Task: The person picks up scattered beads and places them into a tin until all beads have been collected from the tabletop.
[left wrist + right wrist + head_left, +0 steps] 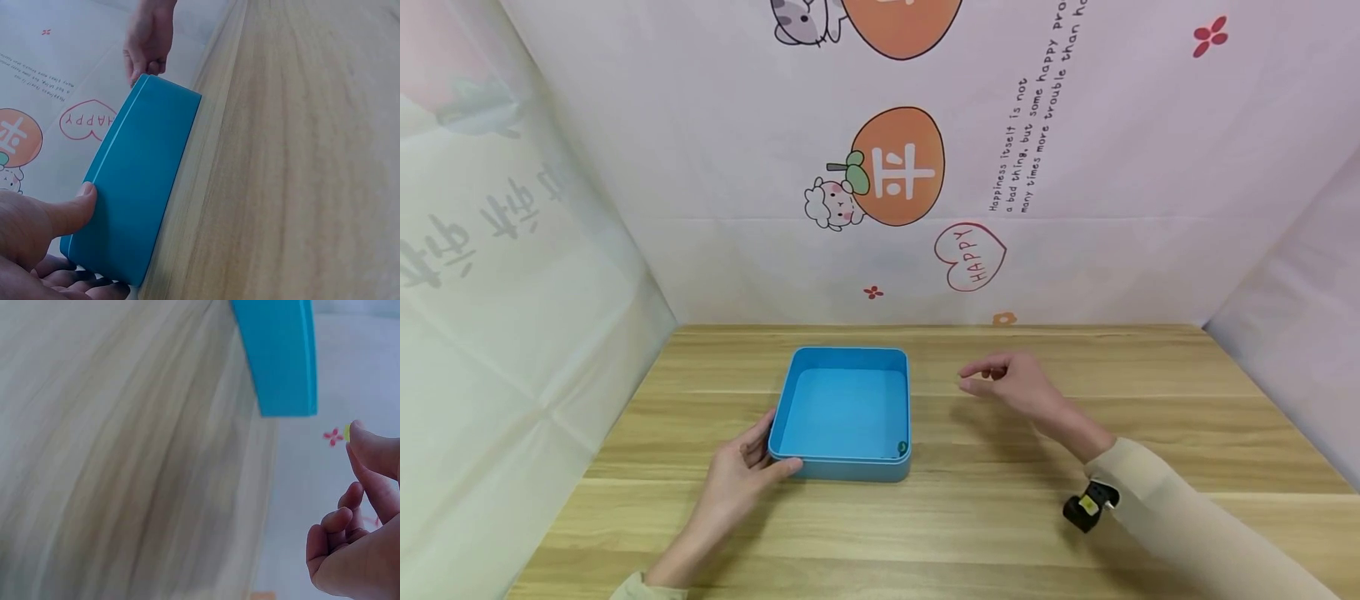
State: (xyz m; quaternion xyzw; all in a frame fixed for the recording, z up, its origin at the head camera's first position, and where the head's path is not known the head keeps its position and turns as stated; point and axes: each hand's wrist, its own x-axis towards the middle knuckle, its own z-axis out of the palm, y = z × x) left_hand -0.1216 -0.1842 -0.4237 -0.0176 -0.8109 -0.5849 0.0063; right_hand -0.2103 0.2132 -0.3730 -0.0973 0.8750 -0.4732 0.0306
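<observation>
A square, open-topped blue box (850, 408) stands on the wooden table. My left hand (737, 475) holds its near left corner, thumb on the front wall and fingers along the left side. In the left wrist view the thumb (78, 209) presses the box's wall (134, 181). A small dark green thing (902, 448) lies in the box's near right corner, partly hidden by the rim. Right of the box, my right hand (1015, 383) is raised above the table. Its thumb and forefinger pinch a small yellow piece (347, 432), mostly covered by the fingertips.
The wood-grain table (1000, 533) reaches back to a white printed cloth (737, 167) with cartoon fruit and lettering. More pale cloth hangs at the left (512, 333) and right sides. A black camera (1082, 510) is worn at my right wrist.
</observation>
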